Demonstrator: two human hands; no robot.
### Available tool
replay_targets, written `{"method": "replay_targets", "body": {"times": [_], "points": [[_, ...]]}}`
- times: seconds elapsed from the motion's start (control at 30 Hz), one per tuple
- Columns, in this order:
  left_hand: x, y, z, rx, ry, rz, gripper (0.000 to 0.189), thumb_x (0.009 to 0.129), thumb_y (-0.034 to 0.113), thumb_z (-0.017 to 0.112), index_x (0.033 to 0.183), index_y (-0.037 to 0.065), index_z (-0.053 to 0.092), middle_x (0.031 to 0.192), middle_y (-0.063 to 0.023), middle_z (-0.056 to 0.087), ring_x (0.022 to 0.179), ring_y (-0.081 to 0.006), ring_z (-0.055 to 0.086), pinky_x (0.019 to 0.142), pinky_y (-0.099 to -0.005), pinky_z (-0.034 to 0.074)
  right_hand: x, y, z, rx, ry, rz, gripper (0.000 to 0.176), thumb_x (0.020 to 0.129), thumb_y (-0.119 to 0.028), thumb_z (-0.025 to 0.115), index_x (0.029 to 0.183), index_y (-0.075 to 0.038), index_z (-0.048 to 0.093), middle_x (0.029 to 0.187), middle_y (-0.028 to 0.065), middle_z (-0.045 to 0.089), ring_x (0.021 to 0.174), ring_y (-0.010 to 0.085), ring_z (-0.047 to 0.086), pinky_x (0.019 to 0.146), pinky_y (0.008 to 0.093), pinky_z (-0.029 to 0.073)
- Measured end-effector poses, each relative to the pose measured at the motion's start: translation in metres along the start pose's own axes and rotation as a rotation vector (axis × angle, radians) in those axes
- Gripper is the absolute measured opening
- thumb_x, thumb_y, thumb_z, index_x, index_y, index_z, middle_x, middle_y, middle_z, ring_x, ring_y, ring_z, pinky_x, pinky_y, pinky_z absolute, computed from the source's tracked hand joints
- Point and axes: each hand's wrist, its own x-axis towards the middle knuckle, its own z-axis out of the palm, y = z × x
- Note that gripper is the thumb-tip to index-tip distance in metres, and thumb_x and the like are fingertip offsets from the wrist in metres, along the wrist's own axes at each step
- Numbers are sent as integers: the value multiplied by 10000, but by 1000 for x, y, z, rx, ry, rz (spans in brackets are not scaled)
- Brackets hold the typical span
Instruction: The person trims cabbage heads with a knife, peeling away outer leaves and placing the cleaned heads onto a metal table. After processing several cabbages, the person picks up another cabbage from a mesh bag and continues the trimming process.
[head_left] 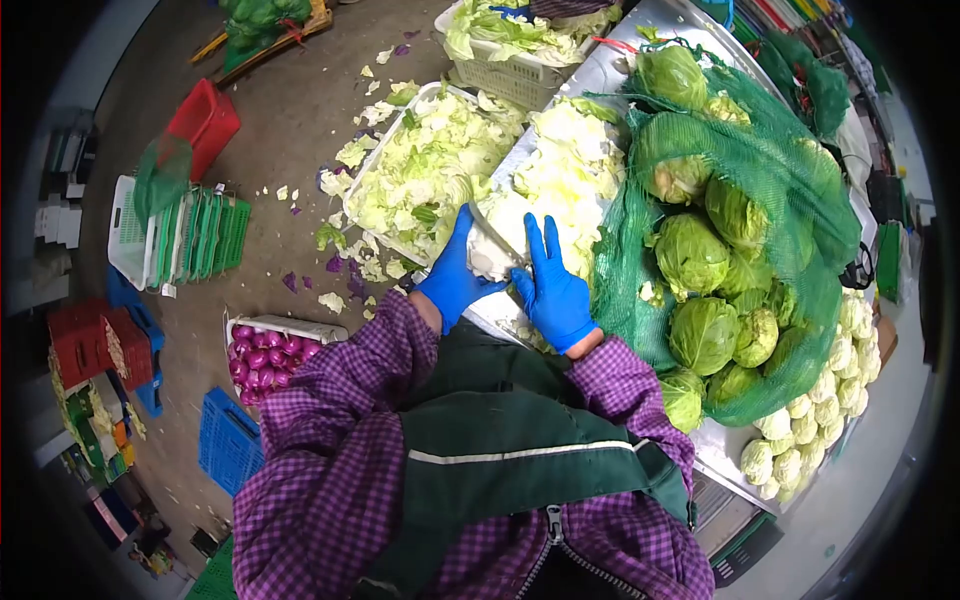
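Note:
My left hand (455, 272), in a blue glove, cups the side of a pale cut cabbage (490, 257), its fingers along the far left and its thumb at the near side. To the right, my right hand (556, 295), gloved too, has two fingers stretched forward over the leaves and its thumb out toward the cabbage. A thin greyish edge like a knife blade (494, 232) runs slantwise between the hands; its handle is not visible. Trimmed cabbage leaves (572, 150) lie heaped on the metal table just beyond. Left of the table, a white crate (357, 205) is full of leaves.
A green mesh sack (617, 290) of whole cabbages (692, 255) lies on the right. Peeled cabbages (800, 440) are stacked behind it. Red onions (265, 358) fill a low crate at left. Another leaf-filled crate (510, 75) stands ahead; scraps (332, 301) litter the floor.

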Motion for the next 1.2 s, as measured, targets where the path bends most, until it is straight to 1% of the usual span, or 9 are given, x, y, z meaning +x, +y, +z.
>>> {"method": "replay_targets", "body": {"times": [0.2, 0.33, 0.47, 0.53, 0.7, 0.87, 0.93, 1.07, 1.2], "points": [[6, -4, 5, -130, 269, -128, 669, 867, 640, 456, 1364, 193, 432, 1343, -42, 497, 1204, -231, 490, 964, -452, 407, 38, 29, 5, 104, 233, 236, 463, 914, -316, 548, 1346, -173, 463, 1071, 207, 638, 715, 300, 665, 651, 372, 517], [6, -6, -14, -296, 79, -122, 672, 870, 619, 471, 1378, 181, 415, 1364, -58, 480, 1234, -246, 470, 1004, -470, 374, 63, 74, 14, 609, 169, 525, 467, 919, -282, 563, 1337, -100, 464, 958, 145, 683, 777, 176, 659, 701, 306, 506], [1, -12, -8, -247, 77, -67, 693, 857, 630, 484, 1379, 179, 413, 1340, -65, 494, 1204, -247, 487, 1001, -472, 381, 48, 22, -10, 566, 216, 92, 588, 844, -294, 664, 1361, -122, 442, 1156, 169, 619, 930, 209, 643, 805, 295, 497], [-14, 0, 18, -82, 368, -105, 705, 851, 643, 481, 1374, 176, 419, 1302, -56, 517, 1157, -243, 509, 982, -449, 406, 46, 9, -13, 265, 104, -131, 641, 773, -333, 722, 1332, -135, 479, 1165, 158, 609, 964, 256, 633, 830, 324, 495], [2, -22, -11, -112, 236, -33, 696, 858, 640, 471, 1370, 171, 424, 1320, -55, 500, 1160, -232, 508, 961, -437, 425, 57, 18, -3, 311, 230, -49, 286, 735, -280, 710, 900, -57, 638, 747, 143, 615, 693, 326, 611, 643, 386, 493], [2, -27, -23, -308, -30, 54, 663, 908, 588, 421, 1390, 135, 383, 1408, -93, 421, 1272, -258, 428, 985, -448, 412, 61, 99, 18, 443, 347, 256, 243, 751, -213, 695, 708, -19, 556, 518, 110, 518, 477, 240, 515, 491, 371, 426], [-1, -24, -24, -355, -61, -22, 665, 911, 585, 417, 1394, 129, 374, 1406, -97, 420, 1271, -260, 425, 991, -460, 406, 41, 70, -1, 579, 220, 385, 247, 760, -228, 718, 811, -17, 602, 633, 91, 577, 567, 198, 537, 562, 335, 457], [-2, -27, -7, -159, 97, 9, 674, 899, 594, 433, 1384, 129, 388, 1398, -89, 426, 1267, -249, 420, 1000, -480, 390, 39, 13, -4, 377, 263, -15, 512, 715, -327, 779, 1100, -43, 598, 1072, 113, 626, 897, 237, 619, 775, 345, 492], [0, -19, 1, -240, 156, -82, 661, 868, 620, 469, 1366, 188, 425, 1380, -70, 451, 1226, -259, 466, 989, -472, 396, 73, 36, 12, 316, 235, 231, 314, 750, -299, 674, 973, -80, 643, 864, 180, 649, 767, 364, 614, 700, 401, 502]]}}
